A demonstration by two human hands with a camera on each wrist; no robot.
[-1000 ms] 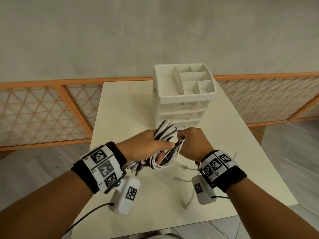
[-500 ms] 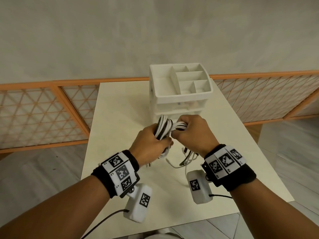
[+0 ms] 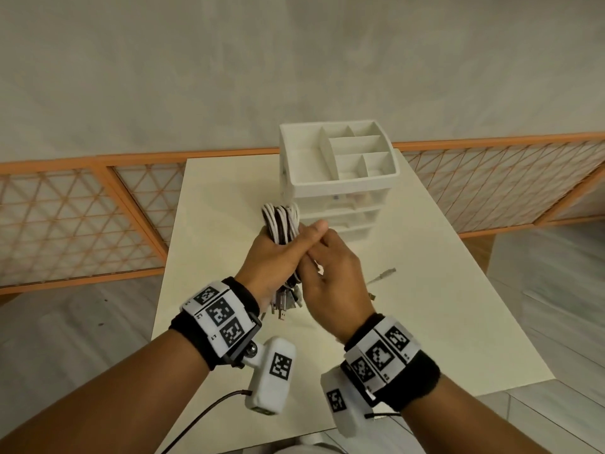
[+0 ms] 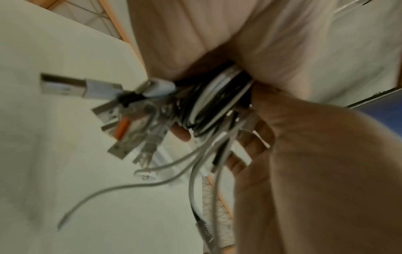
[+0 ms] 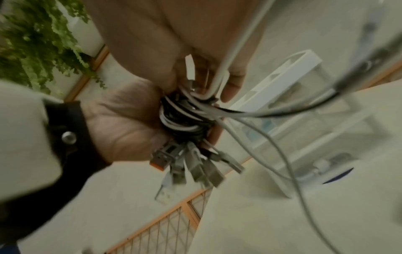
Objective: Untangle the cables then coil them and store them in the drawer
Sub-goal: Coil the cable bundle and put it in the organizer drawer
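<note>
Head view: a bundle of coiled cables (image 3: pixel 281 224), white and black strands looped together, is gripped in the left hand (image 3: pixel 278 257) above the cream table (image 3: pixel 425 306). The right hand (image 3: pixel 330 283) is pressed against the left from the right, its fingers curled toward the bundle; what they pinch is hidden here. Metal USB plugs (image 3: pixel 283 303) hang below the left wrist. A white plastic drawer unit (image 3: pixel 337 198), its top tray divided into compartments, stands just beyond the hands; its drawers appear closed, though the fronts are partly covered by the bundle. One loose plug end (image 3: pixel 386 273) is seen low over the table to the right, blurred.

Left wrist view: shown only here is an orange insert in one plug. The coil (image 4: pixel 217 103) is seen clamped between palm and fingers (image 4: pixel 180 134), and thin grey cable tails (image 4: pixel 152 183) trail downward. Everything is motion-blurred.

Right wrist view: the right hand's fingertips (image 5: pixel 232 86) are closed on a pale strand looped over the coil (image 5: pixel 185 118). A leafy plant (image 5: pixel 43 43), visible in no other view, is cut off at the upper left.
</note>
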